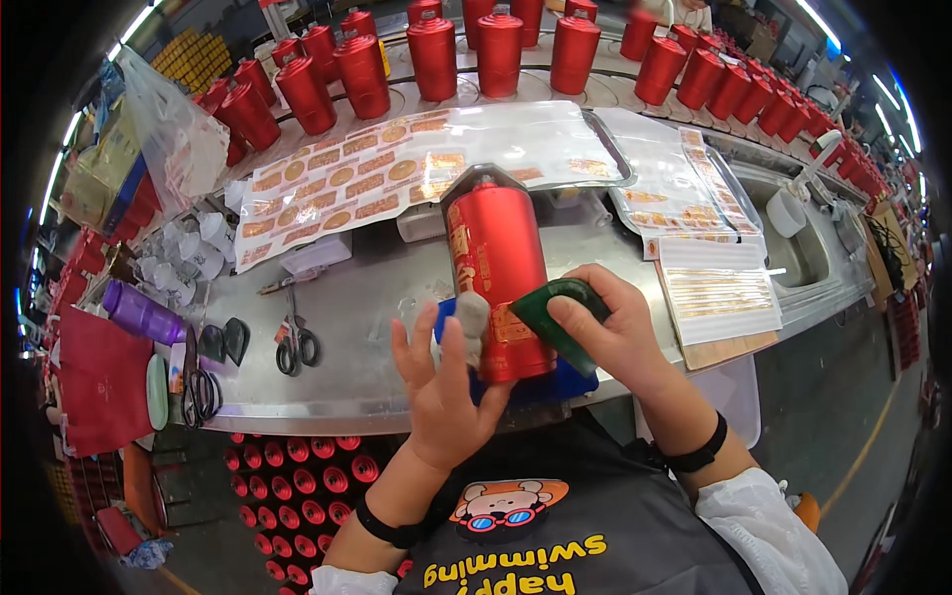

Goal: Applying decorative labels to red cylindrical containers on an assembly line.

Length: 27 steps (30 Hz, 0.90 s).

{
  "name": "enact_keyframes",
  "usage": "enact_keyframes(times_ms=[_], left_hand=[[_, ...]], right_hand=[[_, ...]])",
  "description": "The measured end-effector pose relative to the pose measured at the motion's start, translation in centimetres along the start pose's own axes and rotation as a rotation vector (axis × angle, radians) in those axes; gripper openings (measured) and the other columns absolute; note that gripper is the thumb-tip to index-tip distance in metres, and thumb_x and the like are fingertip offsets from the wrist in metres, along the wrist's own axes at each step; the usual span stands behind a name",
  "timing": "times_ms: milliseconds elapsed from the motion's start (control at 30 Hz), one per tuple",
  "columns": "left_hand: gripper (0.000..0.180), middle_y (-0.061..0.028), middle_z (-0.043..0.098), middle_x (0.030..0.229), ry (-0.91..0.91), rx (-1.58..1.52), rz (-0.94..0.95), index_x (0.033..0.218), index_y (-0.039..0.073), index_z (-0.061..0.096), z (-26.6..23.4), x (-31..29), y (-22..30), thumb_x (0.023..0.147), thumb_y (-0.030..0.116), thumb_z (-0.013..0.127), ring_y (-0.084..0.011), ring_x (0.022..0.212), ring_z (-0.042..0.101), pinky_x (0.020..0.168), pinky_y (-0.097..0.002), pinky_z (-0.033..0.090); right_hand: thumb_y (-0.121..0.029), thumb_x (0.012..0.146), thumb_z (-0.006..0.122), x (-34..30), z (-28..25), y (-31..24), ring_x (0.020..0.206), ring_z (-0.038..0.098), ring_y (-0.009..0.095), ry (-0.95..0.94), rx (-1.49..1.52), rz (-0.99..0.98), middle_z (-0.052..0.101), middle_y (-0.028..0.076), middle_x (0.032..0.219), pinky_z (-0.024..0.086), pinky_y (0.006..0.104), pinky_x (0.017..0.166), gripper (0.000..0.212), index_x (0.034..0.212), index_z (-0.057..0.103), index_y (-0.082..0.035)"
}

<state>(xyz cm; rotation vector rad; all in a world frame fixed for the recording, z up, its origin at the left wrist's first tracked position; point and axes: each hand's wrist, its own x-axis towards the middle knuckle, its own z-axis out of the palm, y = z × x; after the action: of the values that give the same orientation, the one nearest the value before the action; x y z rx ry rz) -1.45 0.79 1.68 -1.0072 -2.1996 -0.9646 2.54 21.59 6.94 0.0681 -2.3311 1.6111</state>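
At the near edge of the desk (pixel 327 327), just in front of us, we are working on a red bottle (pixel 499 273) that is lying tilted on a blue pad (pixel 540 382), its silver cap pointing far and its base toward us. Our right hand (pixel 605 332) is pressing a dark green scraper (pixel 555 317) against the bottle's right side, its grip closed round the tool with the fingers curled over it. Our left hand (pixel 441 382) is resting at the bottle's left flank, its grip half spread, fingers raised, with a grey lump (pixel 473 322) between it and the bottle; we cannot tell whether the fingers are pinching it.

We are judging the main risk to be rolling: the round body is resting on a soft pad, and a hard stroke of the scraper could be turning it left, out from under the loosely spread left hand, and creasing the gold label. The base is also sitting close to the desk's near rim, so a slip could be sending it over onto the crates of red bottles (pixel 297 486) below.

Farther out, sheets of gold stickers (pixel 397 174) are lying just beyond the cap, scissors (pixel 295 342) are lying to the left, and rows of red bottles (pixel 496 50) are standing along the far side.
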Motion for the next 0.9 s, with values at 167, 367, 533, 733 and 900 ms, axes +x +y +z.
enact_keyframes(times_ms=[167,367,533,733,900], left_hand=[[0.044,-0.0077,0.065,0.107,0.028,0.153,0.273,0.123,0.007,0.061,-0.3,-0.8,0.3,0.08,0.015,0.069,-0.0285,0.119,0.054,0.113,-0.0573,0.019],[0.04,-0.0014,0.068,0.1,-0.031,0.156,0.407,0.12,0.013,0.064,-0.3,0.6,0.0,0.08,0.013,0.066,-0.023,0.115,0.054,0.113,-0.0556,0.021],[0.04,-0.0051,0.067,0.103,-0.084,0.119,0.309,0.119,0.008,0.064,-2.1,-0.6,-1.7,0.08,0.013,0.067,-0.0253,0.115,0.052,0.113,-0.0572,0.02],[0.037,-0.0043,0.069,0.098,-0.195,0.175,0.474,0.121,0.01,0.064,-3.1,1.2,-1.4,0.09,0.029,0.06,-0.0286,0.123,0.046,0.114,-0.0603,0.013],[0.049,0.002,0.066,0.092,-0.375,0.138,0.616,0.121,0.02,0.064,-2.5,5.5,-0.4,0.093,0.055,0.044,-0.0196,0.116,0.048,0.116,-0.0564,0.013]], right_hand=[[-0.02,0.091,0.066,-0.3,0.3,0.6,0.071,0.056,0.005,0.044,0.123,0.12,0.062,0.001,0.08,0.046,0.0216,0.061,0.023,0.099,0.059,0.0],[-0.021,0.092,0.065,-0.4,0.7,1.5,0.071,0.055,0.005,0.059,0.182,0.126,0.062,0.001,0.08,0.045,0.0211,0.061,0.023,0.099,0.059,0.0],[-0.021,0.093,0.064,-0.7,0.6,2.0,0.071,0.054,0.004,0.081,0.285,0.233,0.062,0.0,0.081,0.045,0.0207,0.062,0.022,0.1,0.059,-0.001],[-0.02,0.093,0.065,-1.2,0.4,2.8,0.072,0.056,0.004,0.149,0.45,0.264,0.064,0.002,0.081,0.046,0.0212,0.062,0.022,0.099,0.061,0.001],[-0.019,0.093,0.065,-1.8,-0.2,3.8,0.071,0.055,0.004,0.255,0.566,0.284,0.064,0.001,0.082,0.047,0.0205,0.062,0.02,0.098,0.061,0.0]])
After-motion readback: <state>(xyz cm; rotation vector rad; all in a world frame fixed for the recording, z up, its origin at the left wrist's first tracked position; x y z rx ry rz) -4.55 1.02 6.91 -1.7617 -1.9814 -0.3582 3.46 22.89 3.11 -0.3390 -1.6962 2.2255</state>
